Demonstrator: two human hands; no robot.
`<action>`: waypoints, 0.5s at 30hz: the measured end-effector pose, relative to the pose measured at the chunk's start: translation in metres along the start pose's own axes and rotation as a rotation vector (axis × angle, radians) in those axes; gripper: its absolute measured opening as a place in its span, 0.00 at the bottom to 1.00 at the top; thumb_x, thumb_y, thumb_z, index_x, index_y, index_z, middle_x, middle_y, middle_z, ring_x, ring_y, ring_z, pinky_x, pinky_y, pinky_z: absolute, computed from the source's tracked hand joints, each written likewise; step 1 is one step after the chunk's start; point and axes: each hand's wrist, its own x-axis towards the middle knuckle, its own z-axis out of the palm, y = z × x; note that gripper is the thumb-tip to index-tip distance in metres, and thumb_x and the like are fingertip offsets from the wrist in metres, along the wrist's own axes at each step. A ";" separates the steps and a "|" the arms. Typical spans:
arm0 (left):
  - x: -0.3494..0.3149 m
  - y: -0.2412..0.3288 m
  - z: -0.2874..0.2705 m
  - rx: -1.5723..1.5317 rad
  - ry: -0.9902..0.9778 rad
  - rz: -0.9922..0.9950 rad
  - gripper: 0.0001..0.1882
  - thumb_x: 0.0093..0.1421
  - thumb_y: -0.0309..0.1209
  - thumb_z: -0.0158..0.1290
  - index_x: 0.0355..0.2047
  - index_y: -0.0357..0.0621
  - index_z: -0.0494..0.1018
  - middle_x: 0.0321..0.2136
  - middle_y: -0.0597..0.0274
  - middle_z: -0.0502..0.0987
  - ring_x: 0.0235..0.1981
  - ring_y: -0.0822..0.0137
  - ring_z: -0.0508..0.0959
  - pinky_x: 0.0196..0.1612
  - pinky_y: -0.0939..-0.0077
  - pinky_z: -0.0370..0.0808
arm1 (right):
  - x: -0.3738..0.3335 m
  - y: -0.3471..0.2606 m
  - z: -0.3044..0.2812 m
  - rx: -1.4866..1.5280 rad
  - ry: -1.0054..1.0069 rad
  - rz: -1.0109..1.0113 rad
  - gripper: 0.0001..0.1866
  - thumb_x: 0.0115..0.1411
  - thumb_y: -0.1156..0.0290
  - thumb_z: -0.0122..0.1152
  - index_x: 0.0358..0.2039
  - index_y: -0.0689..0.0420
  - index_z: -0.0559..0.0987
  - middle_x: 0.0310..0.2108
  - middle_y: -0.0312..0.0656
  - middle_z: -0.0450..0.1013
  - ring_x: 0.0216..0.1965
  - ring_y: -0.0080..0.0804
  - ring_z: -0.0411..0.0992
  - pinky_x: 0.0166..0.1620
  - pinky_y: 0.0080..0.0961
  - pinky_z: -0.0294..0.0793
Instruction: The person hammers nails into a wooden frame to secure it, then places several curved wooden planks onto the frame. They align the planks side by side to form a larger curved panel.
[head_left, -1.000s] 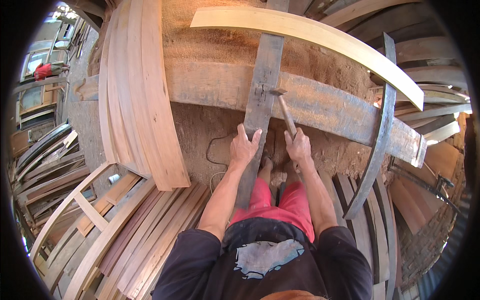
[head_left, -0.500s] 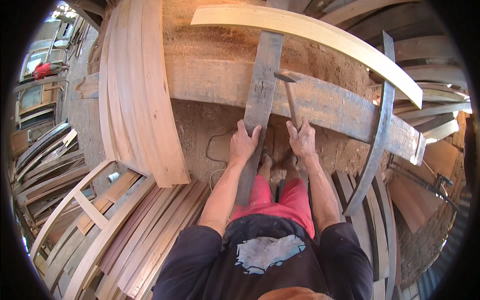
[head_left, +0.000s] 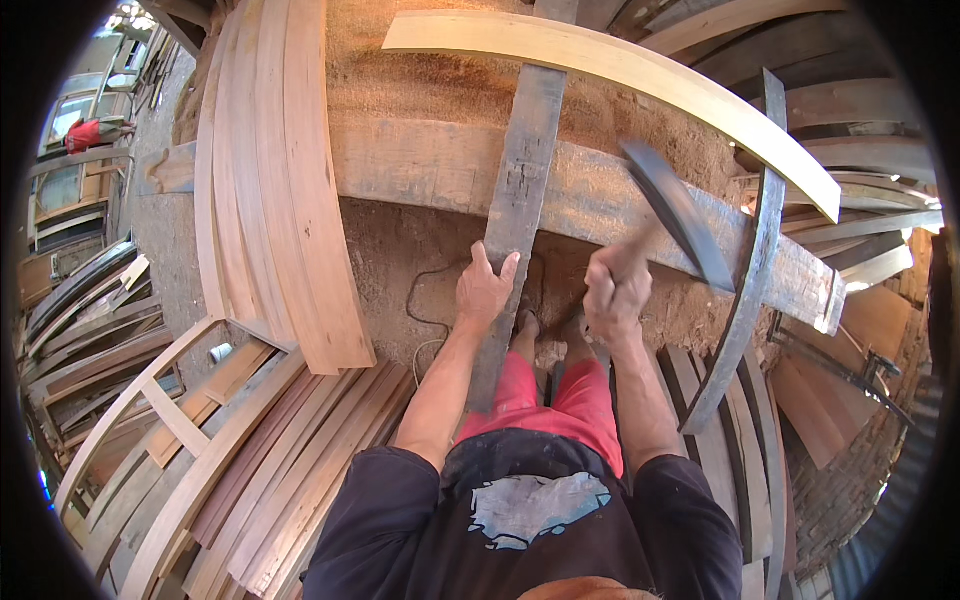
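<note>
My left hand (head_left: 483,287) grips the near part of a long grey plank (head_left: 521,180), thumb and forefinger at its edges. That plank runs away from my lap across a thick beam (head_left: 420,163). Closed round a wooden handle, my right hand (head_left: 617,290) holds up a hammer to the right of the plank. The hammer's long dark head (head_left: 680,215) is smeared by motion and hangs above the beam. A pale curved board (head_left: 640,62) lies across the plank's far part and over a dark curved strip (head_left: 762,240) at the right.
Several wide reddish boards (head_left: 290,200) lie over the beam's left part. Stacked strips (head_left: 310,470) and a curved wooden frame (head_left: 175,420) stand at the near left. More curved pieces (head_left: 850,150) pile up at the far right. Sawdust covers the ground (head_left: 430,85); a thin dark cord (head_left: 412,300) lies below.
The hammer has swung up and to the right, its head now larger and blurred. My right hand has turned and shifted slightly right. My left hand stays on the plank.
</note>
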 end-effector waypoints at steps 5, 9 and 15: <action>-0.002 0.009 -0.004 0.022 -0.017 0.013 0.37 0.65 0.57 0.51 0.58 0.36 0.59 0.39 0.26 0.79 0.42 0.28 0.78 0.44 0.40 0.75 | -0.019 0.061 0.032 -0.388 -0.386 0.455 0.21 0.68 0.55 0.57 0.37 0.65 0.71 0.28 0.65 0.77 0.32 0.70 0.75 0.34 0.57 0.72; -0.003 0.009 -0.005 0.004 -0.006 0.005 0.37 0.65 0.57 0.51 0.57 0.35 0.59 0.39 0.28 0.79 0.42 0.29 0.79 0.45 0.41 0.75 | 0.029 0.007 0.025 -0.219 -0.278 0.403 0.20 0.65 0.58 0.61 0.39 0.65 0.71 0.31 0.66 0.77 0.35 0.72 0.74 0.38 0.59 0.73; 0.006 0.016 -0.010 0.024 -0.029 -0.015 0.38 0.65 0.57 0.51 0.59 0.35 0.59 0.41 0.27 0.78 0.44 0.30 0.78 0.46 0.41 0.74 | 0.004 -0.006 -0.004 0.269 0.126 -0.006 0.15 0.70 0.57 0.56 0.41 0.59 0.75 0.22 0.32 0.70 0.22 0.16 0.67 0.26 0.19 0.69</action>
